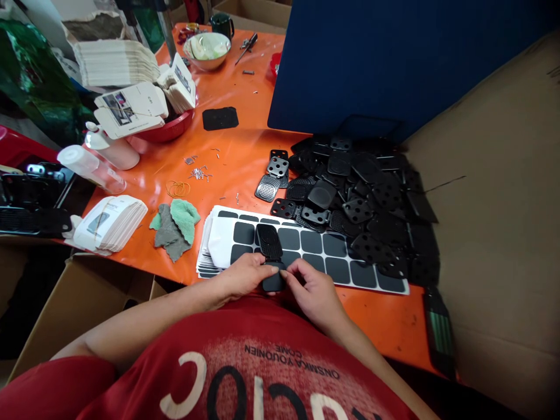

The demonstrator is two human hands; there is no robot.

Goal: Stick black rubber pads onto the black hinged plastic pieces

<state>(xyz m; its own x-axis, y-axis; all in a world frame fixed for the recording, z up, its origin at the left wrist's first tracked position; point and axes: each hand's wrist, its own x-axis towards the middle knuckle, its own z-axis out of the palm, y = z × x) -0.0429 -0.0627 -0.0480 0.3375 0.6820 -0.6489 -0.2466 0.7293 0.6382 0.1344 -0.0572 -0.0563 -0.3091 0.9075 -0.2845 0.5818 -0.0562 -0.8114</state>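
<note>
Close to my body, my left hand (251,273) grips a black hinged bracket (270,242), thumb lying across its lower square pad. The bracket's upper plate, with a round raised pattern, points away from me. My right hand (315,289) pinches at the right edge of the lower pad with thumb and forefinger; whether it also has a thin piece there is hidden. Under the bracket lies a stack of white sheets (223,242) with rows of dark rounded-square stickers (312,240). A big heap of similar black brackets (321,194) rests just beyond the sheets.
To the left are grey and green cloths (175,227), rubber bands (178,188), small metal pins (199,174), folded cartons (109,224) and bottles (90,166). Farther back stand a bowl (207,49) and a mug (222,24). A blue panel (371,64) and cardboard (494,192) bound the right.
</note>
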